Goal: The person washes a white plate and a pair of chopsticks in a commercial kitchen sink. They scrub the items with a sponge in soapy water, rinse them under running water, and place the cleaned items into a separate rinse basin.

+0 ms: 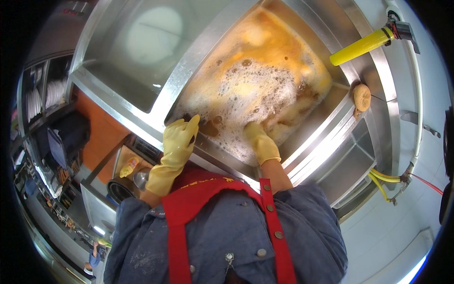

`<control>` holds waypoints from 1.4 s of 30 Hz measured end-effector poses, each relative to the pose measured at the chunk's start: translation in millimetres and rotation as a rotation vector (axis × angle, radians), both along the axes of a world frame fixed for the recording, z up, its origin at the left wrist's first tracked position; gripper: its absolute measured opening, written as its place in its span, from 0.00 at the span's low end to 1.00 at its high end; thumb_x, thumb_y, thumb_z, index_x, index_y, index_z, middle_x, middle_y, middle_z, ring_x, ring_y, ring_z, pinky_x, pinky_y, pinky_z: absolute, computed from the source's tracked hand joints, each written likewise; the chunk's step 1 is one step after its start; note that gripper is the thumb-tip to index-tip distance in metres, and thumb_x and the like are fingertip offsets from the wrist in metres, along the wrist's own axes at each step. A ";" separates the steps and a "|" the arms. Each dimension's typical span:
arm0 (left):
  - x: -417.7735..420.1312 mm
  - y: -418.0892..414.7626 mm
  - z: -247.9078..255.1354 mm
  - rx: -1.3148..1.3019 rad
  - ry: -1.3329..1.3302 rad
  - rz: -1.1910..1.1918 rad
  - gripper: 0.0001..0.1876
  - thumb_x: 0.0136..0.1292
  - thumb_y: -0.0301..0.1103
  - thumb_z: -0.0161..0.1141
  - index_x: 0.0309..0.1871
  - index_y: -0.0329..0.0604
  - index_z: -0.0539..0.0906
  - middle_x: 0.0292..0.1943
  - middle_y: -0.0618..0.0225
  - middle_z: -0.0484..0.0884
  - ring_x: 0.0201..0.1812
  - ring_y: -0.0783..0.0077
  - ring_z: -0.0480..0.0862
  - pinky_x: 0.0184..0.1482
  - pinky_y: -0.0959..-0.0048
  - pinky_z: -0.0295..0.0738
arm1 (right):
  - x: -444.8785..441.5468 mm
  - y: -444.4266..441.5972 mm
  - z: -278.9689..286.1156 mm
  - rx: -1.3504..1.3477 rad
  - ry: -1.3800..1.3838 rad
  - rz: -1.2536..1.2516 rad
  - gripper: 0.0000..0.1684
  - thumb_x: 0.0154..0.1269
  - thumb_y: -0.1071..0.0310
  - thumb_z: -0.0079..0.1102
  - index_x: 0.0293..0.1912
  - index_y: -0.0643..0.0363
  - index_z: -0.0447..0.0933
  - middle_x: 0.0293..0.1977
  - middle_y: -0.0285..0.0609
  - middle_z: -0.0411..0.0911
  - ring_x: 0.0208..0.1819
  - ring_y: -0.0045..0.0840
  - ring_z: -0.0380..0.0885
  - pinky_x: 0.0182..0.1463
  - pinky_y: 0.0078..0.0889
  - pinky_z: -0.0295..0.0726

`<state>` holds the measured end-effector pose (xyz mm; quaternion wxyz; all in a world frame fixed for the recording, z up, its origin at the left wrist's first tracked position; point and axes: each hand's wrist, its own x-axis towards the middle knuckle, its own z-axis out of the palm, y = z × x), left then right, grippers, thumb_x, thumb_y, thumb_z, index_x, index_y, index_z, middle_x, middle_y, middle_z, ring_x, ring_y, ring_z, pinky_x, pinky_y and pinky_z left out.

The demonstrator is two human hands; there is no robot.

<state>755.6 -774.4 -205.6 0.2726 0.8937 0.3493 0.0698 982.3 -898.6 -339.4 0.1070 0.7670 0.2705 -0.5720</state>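
Observation:
A stainless steel sink basin [198, 60] before me holds foamy, orange-tinted water [255, 81]. My left hand [180, 142], in a yellow rubber glove, is at the basin's near left corner, beside the foam; what its fingers touch, if anything, is hard to make out. My right hand [261, 145], in a matching glove, reaches into the suds with its fingers hidden under the foam, so what it touches cannot be seen. A yellow hose [358, 47] hangs over the basin's right rim. A round tan scrubbing pad or sponge [361, 97] lies on the ledge at the right.
A second basin [142, 53] with cloudy water adjoins on the left. Another steel basin [347, 170] is at the right. Racked white plates [44, 97], a metal bowl [141, 178] and a dark pot [120, 190] are at the left. Another person [94, 257] is far off at lower left.

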 end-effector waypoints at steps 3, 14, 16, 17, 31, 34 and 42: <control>-0.4 0.6 2.1 -0.008 0.012 -0.004 0.18 0.63 0.24 0.69 0.57 0.34 0.86 0.26 0.58 0.81 0.32 0.51 0.81 0.36 0.54 0.76 | -17.8 4.4 0.6 -0.005 0.036 0.009 0.21 0.79 0.56 0.59 0.61 0.58 0.86 0.63 0.55 0.85 0.59 0.40 0.85 0.63 0.40 0.85; -4.4 1.4 0.1 0.012 0.008 -0.003 0.18 0.63 0.24 0.70 0.57 0.36 0.87 0.25 0.59 0.81 0.31 0.52 0.81 0.35 0.55 0.76 | -42.8 31.8 13.6 -0.057 0.110 -0.017 0.17 0.79 0.63 0.59 0.58 0.58 0.87 0.62 0.53 0.86 0.54 0.34 0.87 0.59 0.36 0.88; -4.9 1.9 0.0 0.012 0.017 -0.004 0.17 0.63 0.24 0.70 0.57 0.37 0.87 0.25 0.60 0.81 0.31 0.53 0.81 0.35 0.55 0.76 | -34.0 46.7 25.1 -0.092 0.120 -0.045 0.16 0.79 0.64 0.58 0.58 0.58 0.88 0.61 0.52 0.87 0.53 0.33 0.87 0.58 0.35 0.89; -4.8 2.4 -0.8 0.012 0.017 -0.002 0.17 0.63 0.24 0.70 0.56 0.37 0.87 0.25 0.60 0.81 0.31 0.53 0.81 0.35 0.55 0.76 | -25.1 58.5 32.1 -0.132 0.120 -0.076 0.16 0.79 0.64 0.58 0.57 0.58 0.88 0.61 0.52 0.87 0.53 0.33 0.88 0.58 0.35 0.89; -4.0 10.6 -2.2 -0.043 0.029 -0.048 0.19 0.57 0.23 0.66 0.54 0.36 0.87 0.27 0.61 0.81 0.30 0.52 0.80 0.34 0.56 0.75 | 171.7 190.3 17.9 0.743 -0.313 -0.222 0.36 0.80 0.59 0.66 0.81 0.50 0.69 0.78 0.55 0.71 0.78 0.45 0.72 0.82 0.51 0.72; -7.7 9.7 -4.4 -0.071 0.031 -0.042 0.23 0.53 0.22 0.65 0.55 0.35 0.86 0.27 0.61 0.81 0.29 0.52 0.79 0.33 0.57 0.75 | 158.1 209.0 13.2 0.472 -0.189 -0.457 0.42 0.79 0.58 0.66 0.85 0.52 0.61 0.81 0.56 0.65 0.82 0.48 0.66 0.85 0.54 0.67; -6.7 17.2 -8.9 -0.114 -0.079 -0.061 0.24 0.52 0.21 0.65 0.56 0.30 0.85 0.27 0.59 0.81 0.27 0.51 0.79 0.33 0.58 0.75 | 98.1 202.9 2.3 0.199 -0.173 -0.191 0.38 0.83 0.68 0.51 0.85 0.60 0.54 0.84 0.60 0.57 0.86 0.48 0.57 0.91 0.52 0.53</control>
